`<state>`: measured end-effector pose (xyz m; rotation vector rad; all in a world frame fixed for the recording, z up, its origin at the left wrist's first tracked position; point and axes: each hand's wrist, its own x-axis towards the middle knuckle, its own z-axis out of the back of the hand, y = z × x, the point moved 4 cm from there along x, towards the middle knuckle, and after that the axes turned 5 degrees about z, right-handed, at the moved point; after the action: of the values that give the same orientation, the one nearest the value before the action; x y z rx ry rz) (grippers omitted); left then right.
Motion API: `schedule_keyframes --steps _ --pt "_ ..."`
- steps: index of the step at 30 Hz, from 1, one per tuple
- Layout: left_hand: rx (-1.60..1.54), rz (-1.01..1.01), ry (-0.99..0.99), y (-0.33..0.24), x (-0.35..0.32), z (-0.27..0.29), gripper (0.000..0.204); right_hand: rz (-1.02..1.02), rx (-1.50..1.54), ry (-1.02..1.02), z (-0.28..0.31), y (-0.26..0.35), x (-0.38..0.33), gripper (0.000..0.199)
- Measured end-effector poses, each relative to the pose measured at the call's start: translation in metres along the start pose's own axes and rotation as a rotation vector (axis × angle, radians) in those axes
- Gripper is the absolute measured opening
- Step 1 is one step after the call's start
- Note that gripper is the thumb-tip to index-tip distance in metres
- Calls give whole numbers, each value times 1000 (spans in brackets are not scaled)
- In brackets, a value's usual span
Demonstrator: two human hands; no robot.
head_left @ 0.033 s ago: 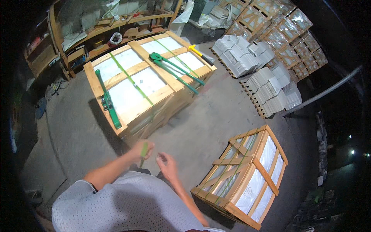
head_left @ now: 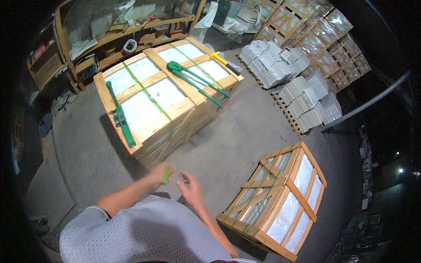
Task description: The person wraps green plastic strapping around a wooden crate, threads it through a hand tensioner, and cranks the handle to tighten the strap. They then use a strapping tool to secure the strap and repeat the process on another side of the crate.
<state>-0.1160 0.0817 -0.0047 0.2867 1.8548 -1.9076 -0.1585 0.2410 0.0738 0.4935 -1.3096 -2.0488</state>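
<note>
My left hand (head_left: 159, 176) is closed round a short piece of green strapping band (head_left: 165, 174) in front of my body. Close to its right, my right hand (head_left: 190, 186) has its fingers curled together; what they hold, if anything, is too small to make out. Ahead stands a large wooden crate (head_left: 149, 136) with white panels and green straps round it. On its top lie a green strapping tool (head_left: 120, 116) at the left, long green-handled cutters (head_left: 197, 83) near the middle, and a yellow hammer (head_left: 225, 62) with a dark grip at the right.
A second strapped wooden crate (head_left: 287, 188) stands tilted in view at the right. Pallets of white slabs (head_left: 274, 63) and wrapped crates (head_left: 309, 26) are at the far right. A cluttered wooden shelf (head_left: 144, 30) lies behind the large crate. A pole (head_left: 368, 103) slants at the right.
The green band in my left hand has turned and shifted slightly right, and less of it shows below the hand. My right hand has hardly moved.
</note>
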Motion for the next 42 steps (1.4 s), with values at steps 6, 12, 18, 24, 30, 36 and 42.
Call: schedule_keyframes --steps 6,12,18,24,30,36,42 --pt "-131 213 221 -1 -7 -93 14 375 -145 198 50 -11 -10 29" --pt "-362 576 171 -17 -20 -120 9 316 -70 288 73 -40 -13 30" --pt "-543 601 140 8 -15 -123 12 331 100 447 78 -46 -13 37" --pt "-584 635 226 2 -12 -110 15 398 47 352 66 -49 -7 37" --pt "-468 598 103 -20 -31 -93 20 270 2 125 47 -45 -1 27" --pt "-274 465 104 -36 -42 -72 30 -88 125 -36 35 -58 12 28" --pt "147 153 302 -58 -63 -64 41 -664 842 114 -18 -86 9 35"
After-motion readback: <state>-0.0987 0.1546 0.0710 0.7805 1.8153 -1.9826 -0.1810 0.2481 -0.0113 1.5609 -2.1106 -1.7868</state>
